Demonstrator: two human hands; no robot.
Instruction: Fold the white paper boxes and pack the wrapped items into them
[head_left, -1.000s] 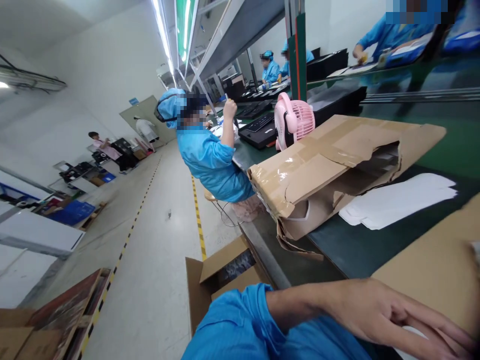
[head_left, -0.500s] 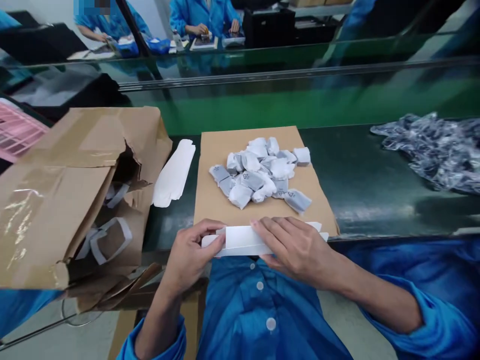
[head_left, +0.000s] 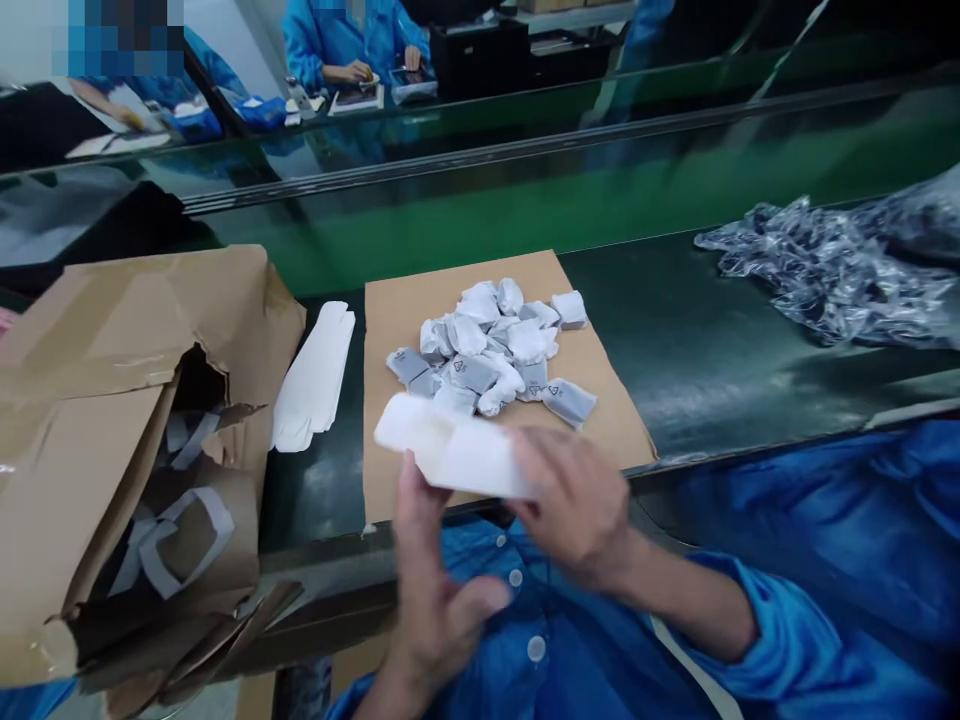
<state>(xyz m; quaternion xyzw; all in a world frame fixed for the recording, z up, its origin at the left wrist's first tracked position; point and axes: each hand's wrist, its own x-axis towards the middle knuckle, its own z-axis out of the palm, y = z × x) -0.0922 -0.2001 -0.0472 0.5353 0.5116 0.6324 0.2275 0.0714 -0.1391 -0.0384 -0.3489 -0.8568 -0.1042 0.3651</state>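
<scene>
A small white folding carton (head_left: 457, 448), blurred by motion, is tilted above the near part of a cardboard sheet. Gripping its right end is my right hand (head_left: 574, 505), fingers over the top. My left hand (head_left: 442, 600) is below the carton's left end, thumb spread away from the fingers; the fingertips reach the carton's underside, though I cannot tell whether they touch. Behind the carton lies a pile of small white-and-grey wrapped packets (head_left: 487, 345) on the cardboard sheet (head_left: 611, 425). A stack of flat white cartons (head_left: 315, 375) rests left of the sheet.
A torn brown cardboard box (head_left: 112, 420) with pale strips inside stands at the left. Clear plastic bags (head_left: 817, 265) are heaped on the dark green bench (head_left: 652, 290) at right. Beyond a rail, co-workers in blue (head_left: 352, 45) handle things.
The white carton has tilted, its left end swinging up and away. My left hand has released that end and opened below it; my right hand keeps hold. The whole view has shifted.
</scene>
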